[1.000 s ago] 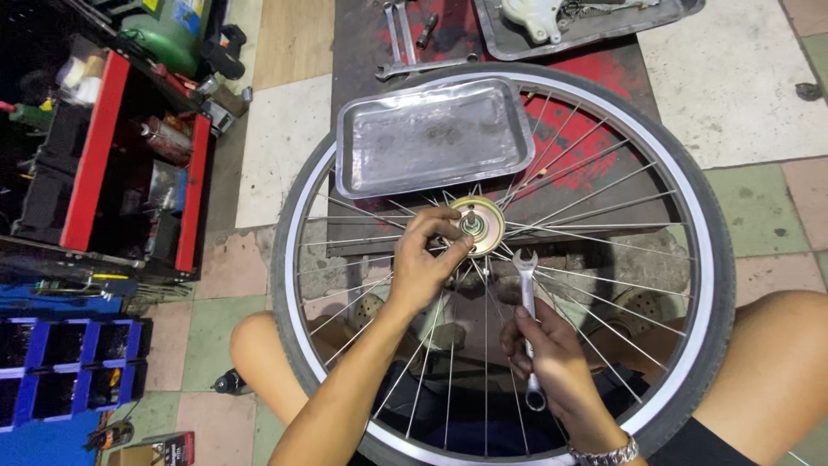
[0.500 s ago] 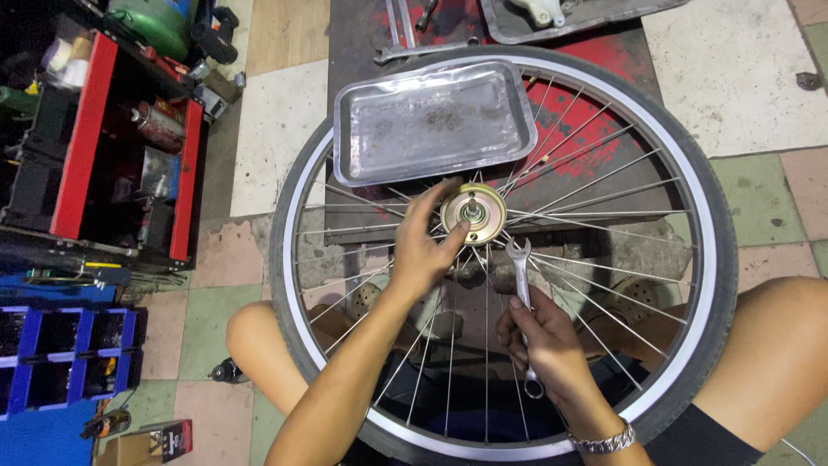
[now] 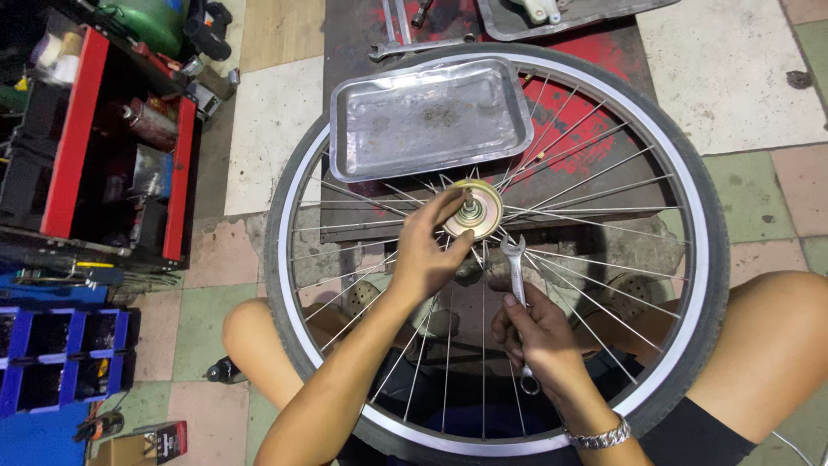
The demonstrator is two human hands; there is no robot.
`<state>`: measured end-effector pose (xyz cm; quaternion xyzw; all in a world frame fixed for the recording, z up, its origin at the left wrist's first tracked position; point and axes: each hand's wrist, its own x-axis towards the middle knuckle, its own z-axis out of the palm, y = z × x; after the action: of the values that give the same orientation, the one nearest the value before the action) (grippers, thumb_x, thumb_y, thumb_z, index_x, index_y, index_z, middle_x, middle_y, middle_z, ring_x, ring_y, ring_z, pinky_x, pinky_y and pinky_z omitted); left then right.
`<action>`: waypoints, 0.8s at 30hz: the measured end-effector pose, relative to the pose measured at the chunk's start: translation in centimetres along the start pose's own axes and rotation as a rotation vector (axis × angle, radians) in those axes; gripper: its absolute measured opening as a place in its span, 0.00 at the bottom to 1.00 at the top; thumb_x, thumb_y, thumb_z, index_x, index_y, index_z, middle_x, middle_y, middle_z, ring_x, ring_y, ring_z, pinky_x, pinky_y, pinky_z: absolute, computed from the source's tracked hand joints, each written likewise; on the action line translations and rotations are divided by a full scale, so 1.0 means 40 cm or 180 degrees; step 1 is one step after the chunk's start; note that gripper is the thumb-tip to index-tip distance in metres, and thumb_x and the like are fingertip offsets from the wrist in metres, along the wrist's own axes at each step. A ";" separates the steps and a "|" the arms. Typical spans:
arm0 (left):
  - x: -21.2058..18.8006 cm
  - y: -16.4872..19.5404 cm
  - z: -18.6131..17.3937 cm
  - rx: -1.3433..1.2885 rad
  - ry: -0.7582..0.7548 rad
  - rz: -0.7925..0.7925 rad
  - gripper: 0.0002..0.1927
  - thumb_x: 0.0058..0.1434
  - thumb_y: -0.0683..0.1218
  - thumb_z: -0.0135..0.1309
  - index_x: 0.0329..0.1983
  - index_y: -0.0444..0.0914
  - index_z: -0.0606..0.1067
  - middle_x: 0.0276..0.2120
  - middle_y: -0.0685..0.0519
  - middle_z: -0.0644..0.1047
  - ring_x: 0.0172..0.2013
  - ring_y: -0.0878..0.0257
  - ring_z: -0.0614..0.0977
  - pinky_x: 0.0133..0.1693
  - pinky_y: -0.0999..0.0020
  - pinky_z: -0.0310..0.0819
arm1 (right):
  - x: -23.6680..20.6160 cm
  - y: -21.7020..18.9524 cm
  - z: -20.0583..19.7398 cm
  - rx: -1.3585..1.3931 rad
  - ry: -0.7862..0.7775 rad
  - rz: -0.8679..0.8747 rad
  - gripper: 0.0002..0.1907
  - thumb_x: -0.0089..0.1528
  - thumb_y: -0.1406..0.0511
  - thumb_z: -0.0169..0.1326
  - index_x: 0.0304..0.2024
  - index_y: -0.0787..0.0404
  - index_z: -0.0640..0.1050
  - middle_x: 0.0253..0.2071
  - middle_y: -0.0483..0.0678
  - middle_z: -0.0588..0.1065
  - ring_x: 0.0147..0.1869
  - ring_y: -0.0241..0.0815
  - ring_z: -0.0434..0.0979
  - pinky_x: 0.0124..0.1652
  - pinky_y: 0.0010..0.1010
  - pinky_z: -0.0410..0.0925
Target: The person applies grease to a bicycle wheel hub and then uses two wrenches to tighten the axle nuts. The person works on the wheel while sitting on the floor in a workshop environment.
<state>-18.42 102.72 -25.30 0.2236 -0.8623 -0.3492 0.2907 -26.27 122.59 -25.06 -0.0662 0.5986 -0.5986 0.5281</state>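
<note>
Wheel (image 3: 690, 216) laid flat across the lap, hub (image 3: 474, 209) up for access: left hand (image 3: 427, 255) pinching the hub's axle end to steady it, right hand (image 3: 535, 332) closed round a spanner (image 3: 518, 285) beside it, tray (image 3: 429, 116) under the far rim.

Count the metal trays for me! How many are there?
2. One shiny rectangular metal tray lies just beyond the spoked bicycle wheel's hub. A second grey tray sits at the top edge, partly out of view.
</note>
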 end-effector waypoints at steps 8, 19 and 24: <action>0.037 0.003 0.003 -0.0620 -0.0036 0.0313 0.34 0.55 0.42 0.58 0.67 0.33 0.66 0.60 0.42 0.77 0.60 0.49 0.81 0.65 0.59 0.70 | 0.008 0.013 -0.004 -0.0119 -0.0058 -0.0099 0.16 0.69 0.62 0.45 0.56 0.63 0.73 0.21 0.46 0.71 0.16 0.30 0.60 0.15 0.23 0.56; 0.032 0.013 0.000 -0.0275 0.0118 -0.0070 0.27 0.59 0.45 0.60 0.61 0.35 0.70 0.50 0.42 0.81 0.54 0.47 0.82 0.59 0.58 0.71 | 0.017 0.018 -0.007 -0.0140 -0.0116 -0.0080 0.16 0.69 0.62 0.46 0.55 0.64 0.73 0.21 0.46 0.71 0.16 0.30 0.61 0.16 0.23 0.56; 0.042 0.028 0.009 0.0019 0.0117 -0.0173 0.22 0.59 0.43 0.60 0.57 0.36 0.75 0.50 0.45 0.82 0.53 0.50 0.82 0.58 0.59 0.71 | 0.010 0.015 -0.008 -0.0059 -0.0052 -0.0083 0.17 0.68 0.62 0.46 0.55 0.63 0.74 0.20 0.45 0.71 0.16 0.30 0.60 0.15 0.23 0.55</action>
<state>-20.08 102.65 -24.10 0.2541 -0.8515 -0.3501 0.2963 -26.34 122.66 -25.83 -0.0838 0.5988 -0.5994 0.5245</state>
